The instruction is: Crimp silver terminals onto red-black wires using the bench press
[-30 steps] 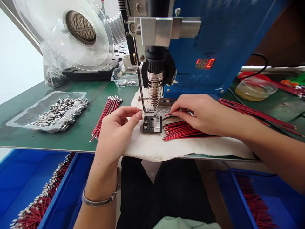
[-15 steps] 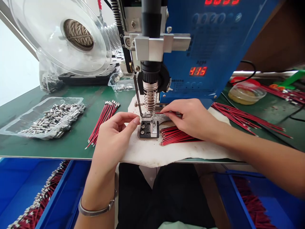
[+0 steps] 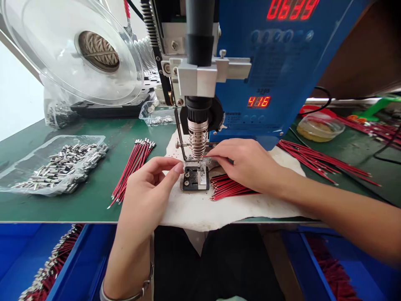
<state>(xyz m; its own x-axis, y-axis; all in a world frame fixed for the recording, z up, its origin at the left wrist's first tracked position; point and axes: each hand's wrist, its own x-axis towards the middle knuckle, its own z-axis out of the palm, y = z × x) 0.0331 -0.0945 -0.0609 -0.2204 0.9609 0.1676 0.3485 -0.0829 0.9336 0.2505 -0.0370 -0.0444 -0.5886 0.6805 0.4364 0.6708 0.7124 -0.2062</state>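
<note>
My right hand (image 3: 250,165) pinches a red wire (image 3: 207,156), whose end points left under the spring-wrapped tip of the soldering machine (image 3: 198,140). On the other side of the tip, my left hand (image 3: 148,190) has thumb and forefinger pressed together beside the black clamp fixture (image 3: 190,179). Whatever lies in that pinch is too small to name. Below my right hand, a bundle of red wires (image 3: 230,187) rests on the white cloth (image 3: 200,211). Left of my left hand lie red wires with metal ends (image 3: 133,165).
A clear tray (image 3: 19,169) of small metal connectors stands on the green table (image 3: 94,207) at left, with a solder reel (image 3: 56,54) behind. The blue control box (image 3: 266,75) rises behind my right hand. More red wires (image 3: 322,161) lie right. Blue bins (image 3: 78,255) sit below.
The whole view has shifted slightly, so things appear a little lower. Both hands keep almost the same pose at the fixture. The upper red display now reads clearly.
</note>
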